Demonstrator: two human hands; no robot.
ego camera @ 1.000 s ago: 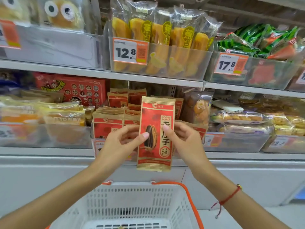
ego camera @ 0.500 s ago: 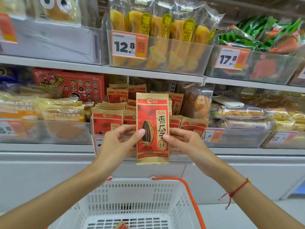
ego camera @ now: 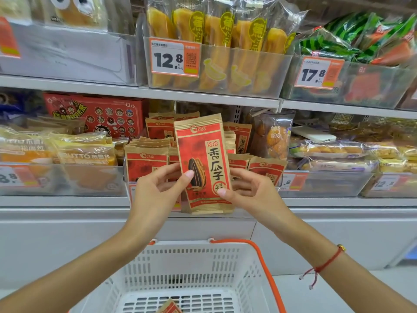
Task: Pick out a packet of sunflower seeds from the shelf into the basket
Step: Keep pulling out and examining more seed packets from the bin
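Currently both hands, left hand (ego camera: 155,195) and right hand (ego camera: 252,195), pinch the seed packet (ego camera: 203,163) upright; recommend lowering it straight into the basket (ego camera: 191,267) below.

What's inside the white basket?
Inside the basket one red-and-tan packet corner pokes up at the picture's bottom edge. The rest of that packet is cut off. The floor that shows is otherwise bare; the near part is out of view.

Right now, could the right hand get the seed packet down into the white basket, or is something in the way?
Probably yes. The right hand and left hand hold the seed packet above the white basket, whose open top looks unobstructed.
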